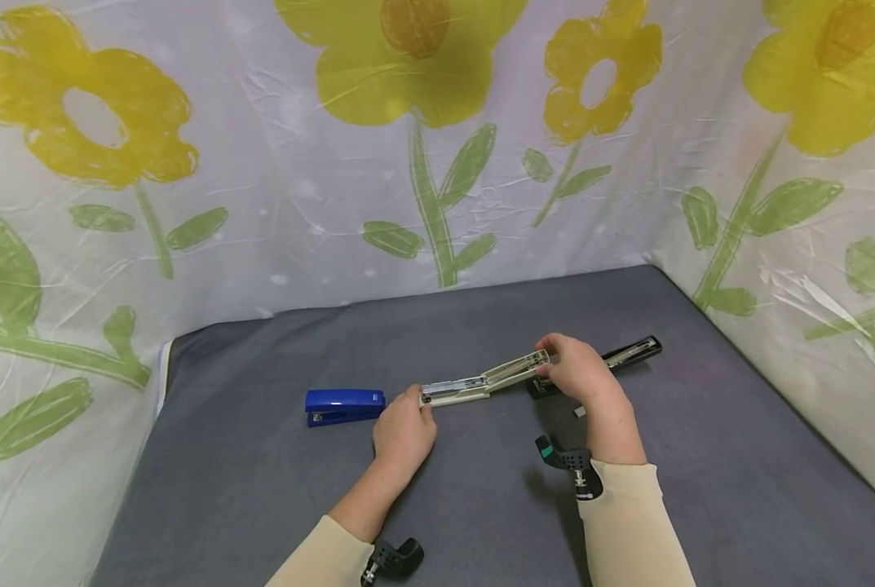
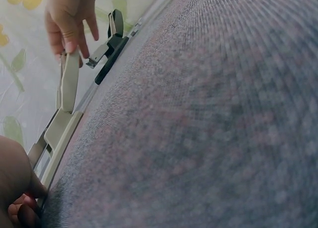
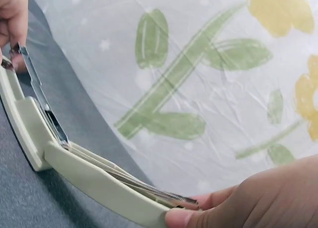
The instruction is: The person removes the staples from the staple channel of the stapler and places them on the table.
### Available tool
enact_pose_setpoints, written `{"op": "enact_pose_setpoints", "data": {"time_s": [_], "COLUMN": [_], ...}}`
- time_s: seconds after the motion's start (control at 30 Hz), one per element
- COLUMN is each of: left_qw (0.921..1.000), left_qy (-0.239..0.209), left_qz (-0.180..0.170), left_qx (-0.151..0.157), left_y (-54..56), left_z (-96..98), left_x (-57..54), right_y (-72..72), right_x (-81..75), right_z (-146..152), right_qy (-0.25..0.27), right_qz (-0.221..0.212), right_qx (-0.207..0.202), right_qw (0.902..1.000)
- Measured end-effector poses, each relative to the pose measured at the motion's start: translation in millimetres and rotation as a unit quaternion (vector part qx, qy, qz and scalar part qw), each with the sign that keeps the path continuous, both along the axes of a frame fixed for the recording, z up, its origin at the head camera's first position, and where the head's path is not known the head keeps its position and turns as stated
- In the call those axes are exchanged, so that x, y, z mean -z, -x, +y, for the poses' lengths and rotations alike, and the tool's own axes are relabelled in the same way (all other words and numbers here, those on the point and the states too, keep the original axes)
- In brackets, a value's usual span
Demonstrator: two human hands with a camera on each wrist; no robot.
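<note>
A cream stapler (image 1: 514,373) is swung wide open, its top arm folded back to the right and its metal staple channel exposed. My left hand (image 1: 404,432) grips the end of its base between thumb and fingers. At the other end my right hand (image 1: 582,371) pinches the tip of the top arm, as the thumb (image 3: 180,217) on its rim shows in the right wrist view. Just behind the right hand lies a black stapler (image 1: 634,352), also opened out and partly hidden by that hand. A closed blue stapler (image 1: 345,398) sits beside my left hand.
A small pale piece (image 1: 580,412) lies on the dark grey cloth (image 1: 481,497) below the right hand. White sheets with painted yellow flowers (image 1: 298,204) hang along the back and sides of the surface.
</note>
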State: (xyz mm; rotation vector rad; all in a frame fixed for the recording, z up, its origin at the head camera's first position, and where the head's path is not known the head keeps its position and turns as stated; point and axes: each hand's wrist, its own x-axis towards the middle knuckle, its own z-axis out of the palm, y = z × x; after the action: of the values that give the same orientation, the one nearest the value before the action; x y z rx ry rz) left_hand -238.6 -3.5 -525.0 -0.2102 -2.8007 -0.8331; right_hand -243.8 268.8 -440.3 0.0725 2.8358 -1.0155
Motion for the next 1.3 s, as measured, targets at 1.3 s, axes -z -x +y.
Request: {"op": "enact_pose_setpoints", "data": {"time_s": [1.3], "left_qw": [0.9999], "left_qy": [0.007], "left_qz": [0.001], "left_qx": [0.01], "left_y": [-1.6], "left_z": [0.0], "left_x": [-1.7], "right_y": [0.9], "right_x": [-15.1], "right_z": [-57.7], "right_qy": [-0.012], "right_qz": [0.123], "right_qx": [-0.088], "right_qw": [0.9884]}}
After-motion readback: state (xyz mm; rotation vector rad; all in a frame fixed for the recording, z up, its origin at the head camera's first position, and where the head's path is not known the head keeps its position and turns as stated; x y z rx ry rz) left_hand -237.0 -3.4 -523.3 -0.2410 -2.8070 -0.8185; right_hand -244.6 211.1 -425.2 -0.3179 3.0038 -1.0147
